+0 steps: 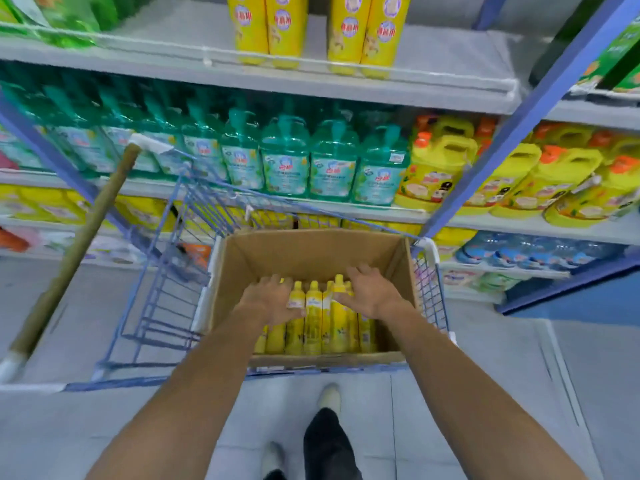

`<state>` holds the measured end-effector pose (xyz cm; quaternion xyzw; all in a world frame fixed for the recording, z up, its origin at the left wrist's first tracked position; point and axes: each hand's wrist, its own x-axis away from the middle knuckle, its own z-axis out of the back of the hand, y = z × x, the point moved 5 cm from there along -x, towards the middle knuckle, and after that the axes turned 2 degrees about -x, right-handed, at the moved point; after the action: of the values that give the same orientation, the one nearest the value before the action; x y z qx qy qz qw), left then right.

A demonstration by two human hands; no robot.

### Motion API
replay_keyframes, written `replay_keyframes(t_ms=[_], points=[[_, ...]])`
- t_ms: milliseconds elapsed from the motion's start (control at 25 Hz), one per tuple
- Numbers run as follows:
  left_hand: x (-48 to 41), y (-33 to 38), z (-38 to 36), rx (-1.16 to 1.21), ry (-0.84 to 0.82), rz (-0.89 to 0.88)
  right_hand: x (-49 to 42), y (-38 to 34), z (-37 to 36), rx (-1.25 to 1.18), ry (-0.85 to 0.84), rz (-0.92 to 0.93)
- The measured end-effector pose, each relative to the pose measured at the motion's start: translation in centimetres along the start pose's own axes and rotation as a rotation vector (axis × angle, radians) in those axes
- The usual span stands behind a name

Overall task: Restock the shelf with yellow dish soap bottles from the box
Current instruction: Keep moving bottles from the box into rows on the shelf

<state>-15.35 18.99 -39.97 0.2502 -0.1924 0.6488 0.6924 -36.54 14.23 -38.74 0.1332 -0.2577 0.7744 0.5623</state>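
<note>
An open cardboard box (311,252), set in a blue wire shopping cart (162,299) before the shelf (433,60), is seen to hold upright yellow dish soap bottles (313,320) packed along its near side. The left hand (268,299) is laid over the bottles at the left and the right hand (372,292) over those at the right, fingers curled on the tops; whether any bottle is actually gripped cannot be told. Four more yellow bottles (318,29) are stood on the upper shelf.
</note>
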Motion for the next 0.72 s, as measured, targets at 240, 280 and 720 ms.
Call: replay_keyframes(t_ms=[240,280,720], points=[[-6.2,0.4,-2.4,0.038,-0.065,0.031,-6.6,4.2,-3.5,-0.033,-0.095,-0.053],[-7.1,0.2,-2.7,0.049,-0.065,0.039,-7.5,4.6,-3.9,-0.046,-0.098,-0.06],[-15.8,-5.8,-11.1,0.129,-0.238,0.118,-14.0,7.9,-13.2,-0.117,-0.203,-0.175]])
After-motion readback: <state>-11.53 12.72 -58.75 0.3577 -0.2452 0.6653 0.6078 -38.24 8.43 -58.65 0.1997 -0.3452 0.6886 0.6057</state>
